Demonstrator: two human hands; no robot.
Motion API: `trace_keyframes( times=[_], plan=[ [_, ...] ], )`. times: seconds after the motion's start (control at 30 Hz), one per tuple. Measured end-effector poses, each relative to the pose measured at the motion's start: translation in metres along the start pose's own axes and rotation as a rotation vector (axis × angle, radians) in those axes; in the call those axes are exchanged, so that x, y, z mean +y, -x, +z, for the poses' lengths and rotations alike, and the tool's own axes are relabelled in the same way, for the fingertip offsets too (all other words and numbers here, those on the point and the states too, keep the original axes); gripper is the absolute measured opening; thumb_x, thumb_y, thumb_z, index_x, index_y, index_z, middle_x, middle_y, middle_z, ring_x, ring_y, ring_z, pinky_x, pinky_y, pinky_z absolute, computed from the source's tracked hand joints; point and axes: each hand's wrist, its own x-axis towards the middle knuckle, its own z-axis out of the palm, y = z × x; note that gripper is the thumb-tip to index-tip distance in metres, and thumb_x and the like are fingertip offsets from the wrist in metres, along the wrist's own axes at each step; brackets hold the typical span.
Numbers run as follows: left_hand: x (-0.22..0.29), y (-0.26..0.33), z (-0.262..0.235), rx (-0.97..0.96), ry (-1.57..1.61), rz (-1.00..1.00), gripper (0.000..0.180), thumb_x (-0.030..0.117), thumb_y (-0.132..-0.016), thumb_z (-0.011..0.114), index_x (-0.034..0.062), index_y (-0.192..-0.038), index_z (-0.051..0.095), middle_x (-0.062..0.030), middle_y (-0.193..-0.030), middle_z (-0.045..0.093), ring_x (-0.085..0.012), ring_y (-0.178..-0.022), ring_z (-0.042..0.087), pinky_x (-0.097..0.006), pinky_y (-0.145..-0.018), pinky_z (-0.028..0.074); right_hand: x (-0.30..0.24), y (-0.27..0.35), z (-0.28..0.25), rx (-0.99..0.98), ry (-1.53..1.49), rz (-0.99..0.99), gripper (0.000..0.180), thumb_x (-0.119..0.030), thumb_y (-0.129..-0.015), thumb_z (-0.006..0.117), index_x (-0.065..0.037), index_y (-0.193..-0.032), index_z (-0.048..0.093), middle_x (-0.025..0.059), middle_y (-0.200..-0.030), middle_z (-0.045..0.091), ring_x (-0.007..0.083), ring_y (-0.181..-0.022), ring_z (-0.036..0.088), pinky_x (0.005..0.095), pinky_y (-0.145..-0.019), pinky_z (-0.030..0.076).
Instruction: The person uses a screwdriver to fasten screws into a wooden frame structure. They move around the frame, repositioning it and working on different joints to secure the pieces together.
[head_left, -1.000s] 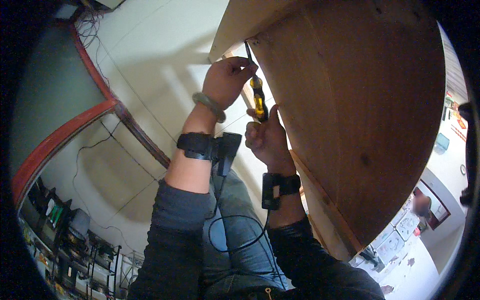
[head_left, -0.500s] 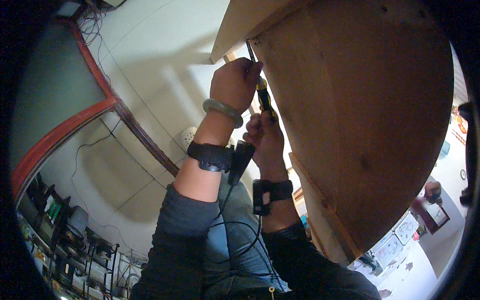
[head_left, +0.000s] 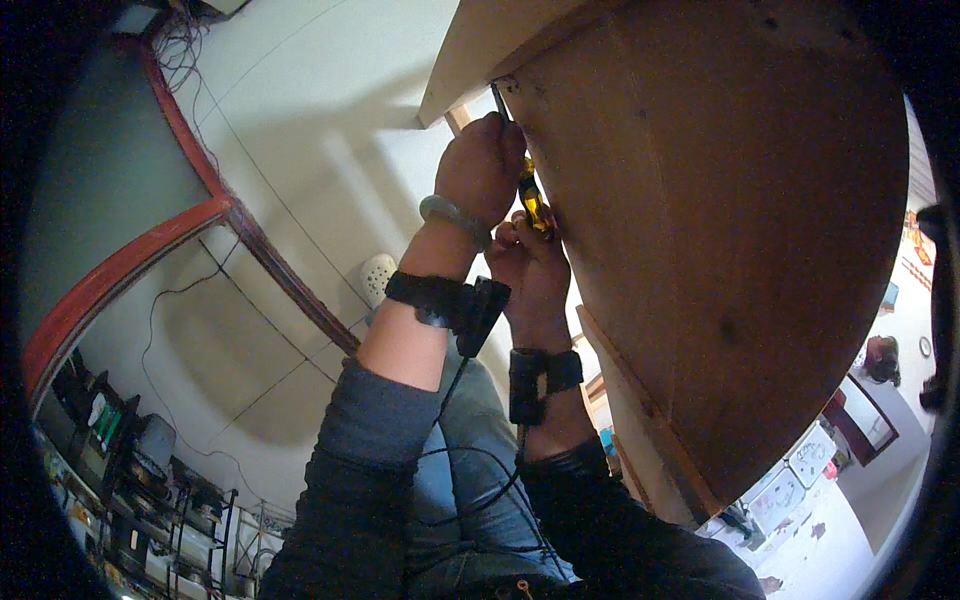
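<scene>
My left hand (head_left: pixel 480 165) is closed around the metal shaft of a screwdriver. The screwdriver (head_left: pixel 535 200) has a yellow and black handle, and its tip reaches the joint where a large brown wooden panel (head_left: pixel 720 250) meets a paler wooden piece (head_left: pixel 480 60). Lower down, my right hand (head_left: pixel 530 270) grips the end of the handle, beside the panel's left edge. A bangle and black straps with cabled modules are on my wrists. The fastener at the tip is too small to make out.
Left of my arms stands a red-framed piece (head_left: pixel 130 240) with a dark post across the pale tiled floor. A black rack (head_left: pixel 190 530) with various items is at lower left. Black cable (head_left: pixel 490 460) loops over my lap. A person (head_left: pixel 882 358) shows at far right.
The screwdriver's handle has turned, with more yellow facing up. My left hand and forearm have shifted slightly right and rolled. My right hand's fingers have changed their grip on the handle.
</scene>
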Motion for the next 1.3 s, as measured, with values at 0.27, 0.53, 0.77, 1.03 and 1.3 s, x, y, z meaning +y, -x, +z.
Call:
trace_keyframes(
  times=[0.27, 0.53, 0.77, 1.03, 1.3],
  plan=[
    [0.000, -0.002, -0.007, -0.026, 0.070, 0.019, 0.029, 0.025, -0.088, 0.040, 0.0026, -0.080, 0.056, -0.0169, -0.072, 0.059, -0.0355, -0.071, 0.059, -0.045, -0.065, 0.047, -0.025, 0.000, -0.013, -0.058, -0.057, 0.506, 0.046, -0.045, -0.094, 0.033, -0.003, -0.100, 0.050, -0.0010, -0.055, 0.039, 0.0090, -0.044, 0.030, 0.0227, -0.044, 0.027],
    [0.024, 0.000, -0.013, -0.034, -0.260, -0.170, 0.035, 0.034, -0.088, 0.044, 0.0027, -0.077, 0.057, -0.0168, -0.073, 0.060, -0.0351, -0.072, 0.060, -0.044, -0.064, 0.048, 0.007, -0.018, -0.027, -0.038, -0.104, 0.078, 0.009, -0.017, -0.086, 0.055, -0.011, -0.091, 0.050, -0.0004, -0.069, 0.049, 0.0108, -0.059, 0.046, 0.0264, -0.054, 0.038],
    [0.020, -0.006, -0.014, -0.078, -0.328, -0.121, 0.028, 0.028, -0.086, 0.046, 0.0036, -0.077, 0.058, -0.0178, -0.080, 0.061, -0.0362, -0.073, 0.060, -0.045, -0.065, 0.049, -0.020, -0.001, -0.019, -0.145, 0.002, 0.317, 0.033, -0.040, -0.091, 0.044, -0.011, -0.105, 0.049, -0.0020, -0.058, 0.043, 0.0079, -0.048, 0.038, 0.0223, -0.042, 0.029],
    [0.014, -0.005, -0.010, -0.029, -0.272, -0.058, 0.031, 0.028, -0.087, 0.043, 0.0037, -0.078, 0.059, -0.0171, -0.077, 0.061, -0.0346, -0.073, 0.060, -0.044, -0.062, 0.048, -0.012, -0.010, -0.014, -0.103, -0.120, 0.243, 0.023, -0.033, -0.089, 0.051, -0.010, -0.093, 0.051, -0.0034, -0.060, 0.042, 0.0076, -0.049, 0.037, 0.0223, -0.044, 0.032],
    [0.016, -0.011, -0.010, -0.044, -0.315, -0.086, 0.033, 0.030, -0.090, 0.040, 0.0040, -0.082, 0.059, -0.0171, -0.076, 0.061, -0.0350, -0.070, 0.061, -0.043, -0.062, 0.049, -0.007, -0.003, -0.002, 0.114, 0.175, 0.156, 0.034, -0.038, -0.092, 0.044, -0.005, -0.094, 0.049, -0.0003, -0.056, 0.042, 0.0093, -0.044, 0.035, 0.0243, -0.042, 0.031]
  ],
)
